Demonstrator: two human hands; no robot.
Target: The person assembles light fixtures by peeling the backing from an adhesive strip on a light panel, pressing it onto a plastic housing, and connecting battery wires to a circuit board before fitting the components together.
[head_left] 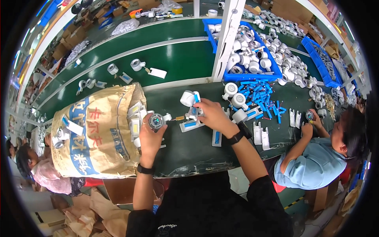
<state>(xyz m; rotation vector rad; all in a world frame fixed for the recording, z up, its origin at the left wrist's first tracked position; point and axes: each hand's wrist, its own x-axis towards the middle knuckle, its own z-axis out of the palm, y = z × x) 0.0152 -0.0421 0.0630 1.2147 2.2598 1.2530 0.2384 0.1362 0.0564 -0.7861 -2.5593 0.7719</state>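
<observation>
My left hand is closed round a round white housing with a dark metallic centre and a short stub pointing right. My right hand reaches in from the right, thumb and fingers pinched on a small piece that they partly cover. A small copper-brown part shows between my hands. Just below the right fingertips lies a white handle shell with a blue battery in it. Beyond those fingertips sits another white round housing, with a blue cylinder beside it.
A large paper sack holding white parts lies at left. Loose blue batteries and a blue crate of white housings are at right. Behind runs a green conveyor carrying parts. A co-worker works at right.
</observation>
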